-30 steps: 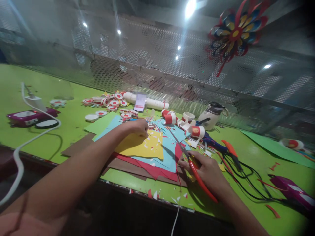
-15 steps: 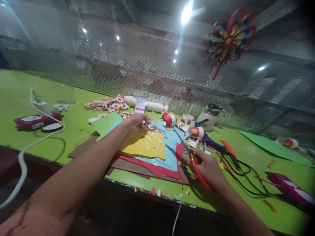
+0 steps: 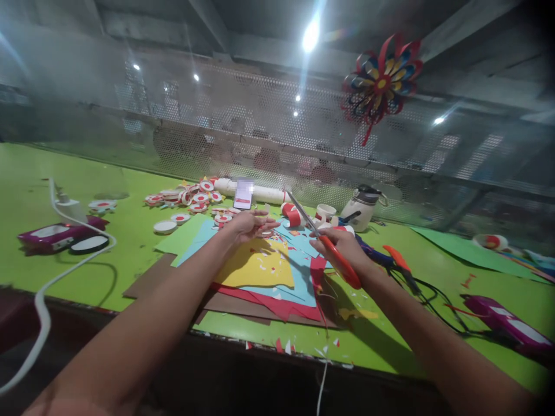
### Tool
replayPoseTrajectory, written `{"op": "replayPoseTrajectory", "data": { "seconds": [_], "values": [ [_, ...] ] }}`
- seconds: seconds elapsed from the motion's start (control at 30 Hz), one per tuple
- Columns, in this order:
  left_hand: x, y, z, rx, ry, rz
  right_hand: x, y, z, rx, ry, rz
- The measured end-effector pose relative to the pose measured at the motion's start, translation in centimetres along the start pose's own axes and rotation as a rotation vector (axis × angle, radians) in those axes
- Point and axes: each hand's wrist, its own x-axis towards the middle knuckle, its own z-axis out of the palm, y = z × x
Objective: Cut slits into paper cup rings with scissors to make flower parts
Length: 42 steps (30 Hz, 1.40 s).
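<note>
My left hand point(image 3: 250, 225) hovers over the stack of coloured paper sheets point(image 3: 260, 271), pinching a small paper piece point(image 3: 265, 223) between its fingers. My right hand point(image 3: 342, 247) is raised above the sheets and grips red-handled scissors point(image 3: 323, 240), blades pointing up and left toward the left hand. A yellow sheet lies on top, with blue, red and brown sheets under it. Small paper scraps dot the sheets.
Red-and-white paper discs point(image 3: 193, 193), a white tube point(image 3: 260, 191) and a phone point(image 3: 243, 193) lie behind. Red-and-white paper rolls point(image 3: 295, 215), a white jug point(image 3: 363, 207), an orange tool point(image 3: 396, 258) with black cables, purple devices point(image 3: 60, 234) point(image 3: 503, 319), a white cable point(image 3: 41, 300). A paper pinwheel point(image 3: 379, 84) hangs on the mesh wall.
My right hand lifted the scissors off the table and swung the blades up toward the left hand. My left hand rose slightly from the yellow sheet with the small piece.
</note>
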Motion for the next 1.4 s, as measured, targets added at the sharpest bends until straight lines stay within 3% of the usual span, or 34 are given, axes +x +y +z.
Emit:
{"op": "replayPoseTrajectory", "data": {
  "seconds": [0.2, 0.43, 0.6, 0.83, 1.2, 1.4],
  "values": [
    [-0.9, -0.4, 1.9, -0.01, -0.06, 0.03, 0.1, -0.8, 1.4, 0.182, 0.07, 0.011],
    [-2.3, -2.4, 5.1, -0.085, -0.152, 0.093, -0.7, -1.1, 3.0, 0.395, 0.112, 0.019],
    [-2.8, -3.5, 6.2, -0.116, -0.129, 0.103, -0.8, -1.3, 4.8, 0.487, 0.159, 0.013],
    [-2.6, -4.8, 6.6, -0.233, -0.149, 0.227, -0.3, -0.3, 6.7, 0.561, 0.246, -0.023],
    [-2.7, -5.1, 6.5, -0.22, -0.178, 0.209, -0.2, 0.6, 7.1, 0.559, 0.26, -0.137],
    [-2.4, -5.4, 6.3, -0.19, -0.168, 0.192, -0.4, -0.2, 6.5, 0.483, 0.284, -0.169]
  ]
}}
